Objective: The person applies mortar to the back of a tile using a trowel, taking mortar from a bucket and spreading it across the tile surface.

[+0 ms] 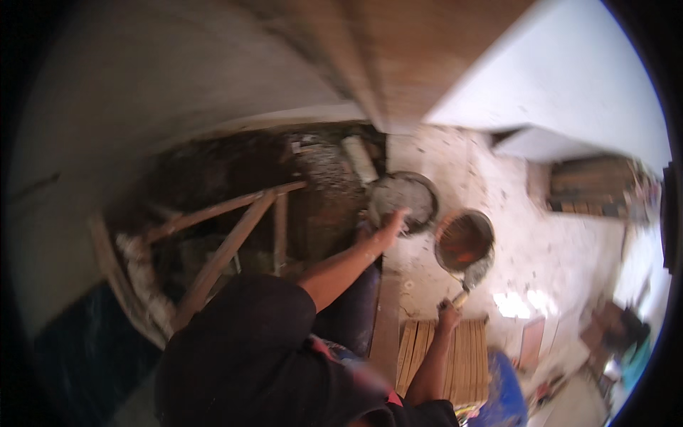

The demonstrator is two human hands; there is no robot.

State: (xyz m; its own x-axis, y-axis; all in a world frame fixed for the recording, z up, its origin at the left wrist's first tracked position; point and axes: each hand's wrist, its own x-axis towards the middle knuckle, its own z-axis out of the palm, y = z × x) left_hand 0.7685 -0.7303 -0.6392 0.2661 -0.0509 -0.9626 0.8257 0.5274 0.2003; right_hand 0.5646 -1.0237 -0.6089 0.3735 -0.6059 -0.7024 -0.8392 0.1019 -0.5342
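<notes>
My left hand (pixel 393 222) reaches over the near side of a round, dark-rimmed pan of wet grey mortar (pixel 404 193). Its fingers look spread, though blur hides whether they touch the mortar or the rim. My right hand (pixel 447 313) is closed around the pale handle of a trowel (pixel 475 275). Grey mortar coats the trowel's blade, which is close to the near right rim of a bucket (pixel 440 250). The bucket's inside looks orange-brown and its rim is smeared grey.
Stacked tiles or boards (pixel 462 356) lie near my right forearm, beside a blue container (pixel 502 391). At left, a wooden frame (pixel 231 249) stands over dark, rubble-strewn ground. A pale cylinder (pixel 360 159) lies beyond the pan. More stacked pieces (pixel 594 186) are at far right.
</notes>
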